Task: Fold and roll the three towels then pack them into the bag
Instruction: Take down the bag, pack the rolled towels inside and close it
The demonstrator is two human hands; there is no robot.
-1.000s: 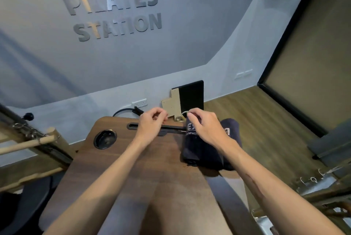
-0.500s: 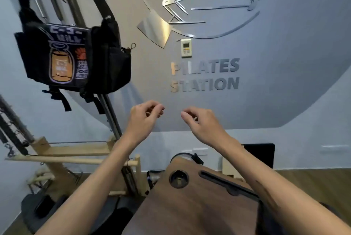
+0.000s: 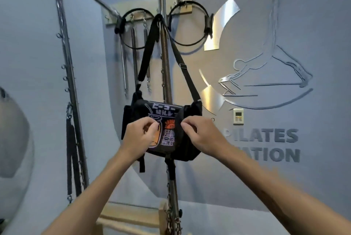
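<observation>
The wall (image 3: pixel 284 26) with its steel figure fills the view from 12 to 3 o'clock; a steel pole (image 3: pixel 167 75) runs down the centre. The bag (image 3: pixel 167 132) hangs by its strap (image 3: pixel 147 50) from a hook at 12, long axis level, flap closed. Both hands are at the flap: the left hand (image 3: pixel 139 137) at 9, the right hand (image 3: pixel 201 136) at 3, equally near. Each grip is curled, fingertips pinched; whether they hold cloth I cannot tell. No towels show.

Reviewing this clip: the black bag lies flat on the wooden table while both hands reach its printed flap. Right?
Not quite. The head view shows the black bag hanging by its strap from the metal frame, not lying on a table. Both the left hand and right hand do reach its printed flap.
</observation>
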